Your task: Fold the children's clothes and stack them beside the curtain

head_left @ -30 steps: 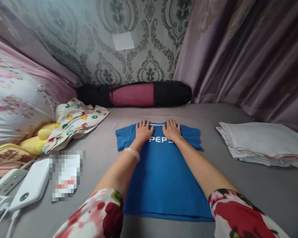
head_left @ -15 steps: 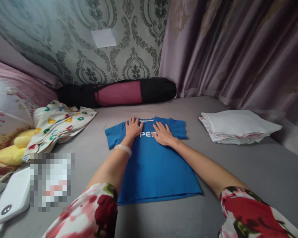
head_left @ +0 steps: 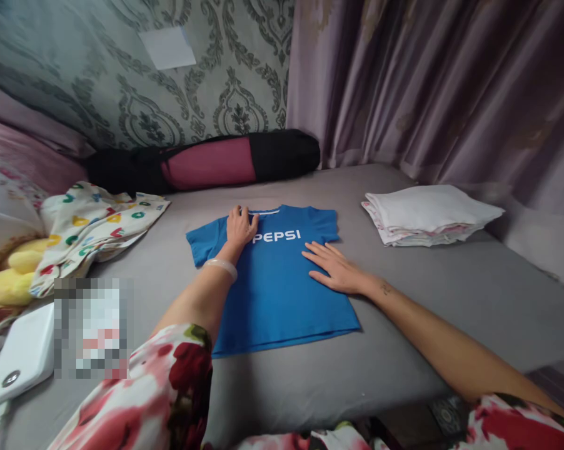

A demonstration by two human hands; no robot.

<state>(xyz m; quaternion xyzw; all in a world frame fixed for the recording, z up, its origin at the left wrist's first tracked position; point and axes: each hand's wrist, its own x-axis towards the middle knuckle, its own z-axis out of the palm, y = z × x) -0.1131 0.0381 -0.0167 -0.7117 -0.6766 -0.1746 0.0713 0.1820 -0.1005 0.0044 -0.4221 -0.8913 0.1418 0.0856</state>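
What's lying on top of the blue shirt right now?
Both hands, flat on the blue shirt: left hand by the collar, right hand below the lettering. Fabric beneath them is hidden.

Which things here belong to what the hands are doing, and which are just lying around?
In use: blue shirt, left hand, right hand, both flat on it.
Lying about: folded white cloths, patterned cloth, black roll, yellow toy, white charger.

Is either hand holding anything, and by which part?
Nothing is gripped: left hand flat by the collar of the blue shirt, right hand flat lower down.
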